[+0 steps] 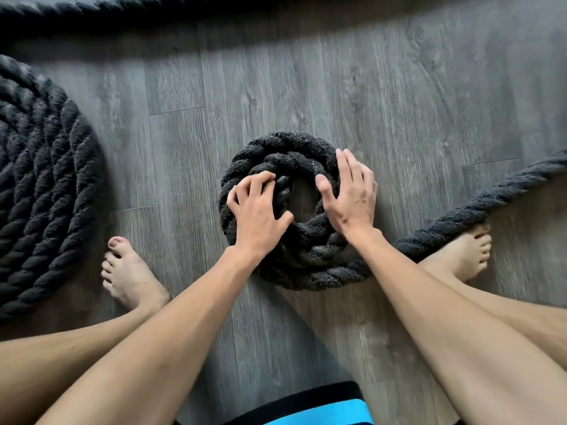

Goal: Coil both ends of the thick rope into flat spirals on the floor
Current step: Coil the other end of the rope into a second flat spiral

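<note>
rope (pixel 294 265): thick, dark, twisted, small loose spiral | left hand (pixel 260 210) clawed on it | right hand (pixel 352 197) spread flat

Left of the left hand (pixel 257 210), the big coil (pixel 40 185) is cut off by the picture's edge. Beyond both hands the rope (pixel 153 7) is blurred. The right hand (pixel 349 194) hides part of the small coil (pixel 291 148).

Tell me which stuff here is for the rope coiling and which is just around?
For the job: small rope coil; left hand; right hand; loose rope length; big finished spiral.

Just around: wooden floor; bare feet; blue shorts.
</note>
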